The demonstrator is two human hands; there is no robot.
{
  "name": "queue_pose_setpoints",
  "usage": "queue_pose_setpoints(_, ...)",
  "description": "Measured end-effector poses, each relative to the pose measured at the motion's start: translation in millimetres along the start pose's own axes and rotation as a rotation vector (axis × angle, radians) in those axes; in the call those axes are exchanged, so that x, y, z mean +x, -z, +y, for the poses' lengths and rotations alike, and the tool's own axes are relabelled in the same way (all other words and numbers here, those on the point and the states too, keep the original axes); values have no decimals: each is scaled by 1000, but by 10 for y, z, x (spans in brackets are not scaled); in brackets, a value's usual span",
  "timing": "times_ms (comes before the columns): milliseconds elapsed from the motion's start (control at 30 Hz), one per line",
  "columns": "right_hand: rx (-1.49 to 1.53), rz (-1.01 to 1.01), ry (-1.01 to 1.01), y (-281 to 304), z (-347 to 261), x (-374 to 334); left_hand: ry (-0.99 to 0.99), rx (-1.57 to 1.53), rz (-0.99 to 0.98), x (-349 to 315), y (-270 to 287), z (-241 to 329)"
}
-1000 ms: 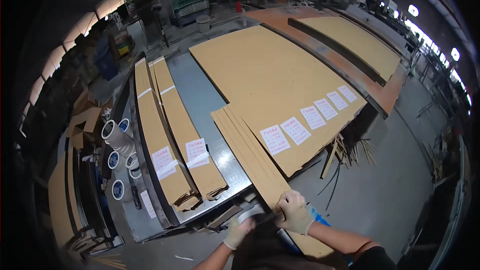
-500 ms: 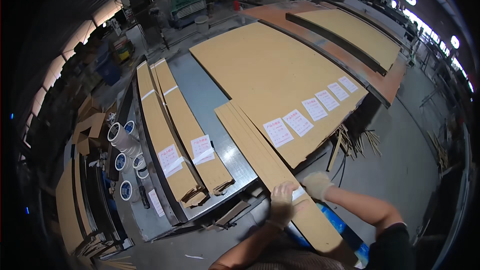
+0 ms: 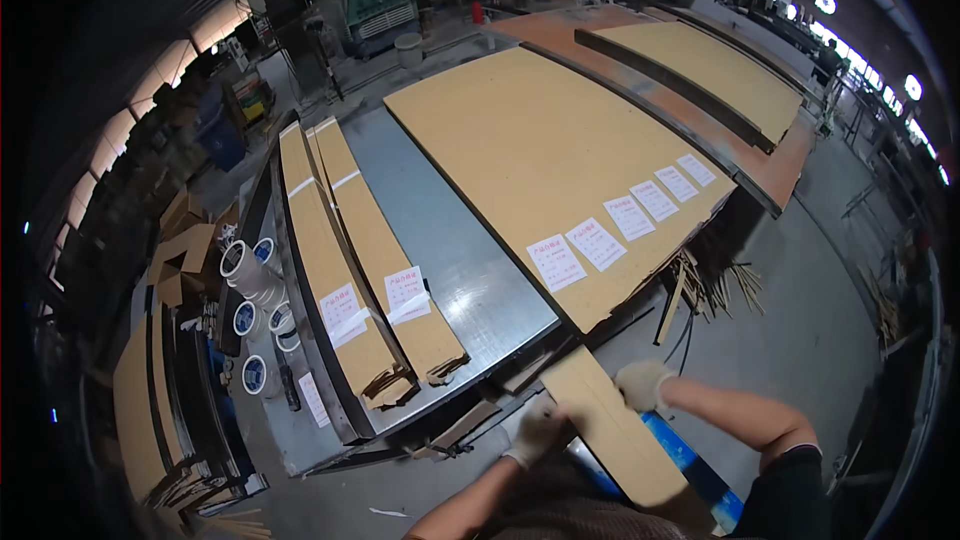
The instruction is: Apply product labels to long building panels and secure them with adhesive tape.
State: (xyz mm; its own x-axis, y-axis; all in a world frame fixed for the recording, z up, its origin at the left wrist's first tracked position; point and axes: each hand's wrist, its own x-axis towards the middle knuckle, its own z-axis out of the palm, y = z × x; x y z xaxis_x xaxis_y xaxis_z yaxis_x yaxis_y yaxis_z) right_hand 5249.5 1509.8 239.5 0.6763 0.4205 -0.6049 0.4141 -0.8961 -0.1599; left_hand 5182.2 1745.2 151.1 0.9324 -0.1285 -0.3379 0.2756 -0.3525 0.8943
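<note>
A long tan fiberboard strip (image 3: pixel 622 432) runs from just off the near corner of the metal table down toward my body. Its far end lies between my two hands. My left hand (image 3: pixel 538 428), in a pale work glove, closes on the strip's left edge with the thumb side at the board; it is slightly blurred. At the right edge, my right hand (image 3: pixel 643 385), also gloved, has its fingers curled against the strip. The fingers beneath the board are hidden. Under it shows a blue, glossy surface (image 3: pixel 668 440).
Beyond lies a wide tan board stack (image 3: pixel 540 150) with several paper labels (image 3: pixel 556 262). Two strapped strip bundles (image 3: pixel 345 310) rest on the metal table (image 3: pixel 480 290). White tape rolls (image 3: pixel 255 375) sit left, and thin offcuts (image 3: pixel 705 285) hang at right.
The strip's far end, earlier alongside the wide stack on the table, is now near my hands, off the table. My left hand has shifted left and down to the strip's edge.
</note>
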Motion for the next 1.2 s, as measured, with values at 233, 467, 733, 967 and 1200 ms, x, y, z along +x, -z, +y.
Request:
queue_pose_setpoints(233,326,429,332,382,-385,-539,-299,-740,-110,-518,145,1001)
queue_pose_setpoints(467,143,67,442,883,-197,-493,-46,-645,-154,-664,120,80)
queue_pose_setpoints(733,793,312,494,-695,265,677,-508,-294,-73,437,-787,-1482)
queue_pose_setpoints(967,480,1065,273,-221,-466,163,-161,-483,-359,290,-595,-1262)
queue_pose_setpoints(1200,523,687,199,-224,-730,-30,-46,-533,-211,-291,519,490)
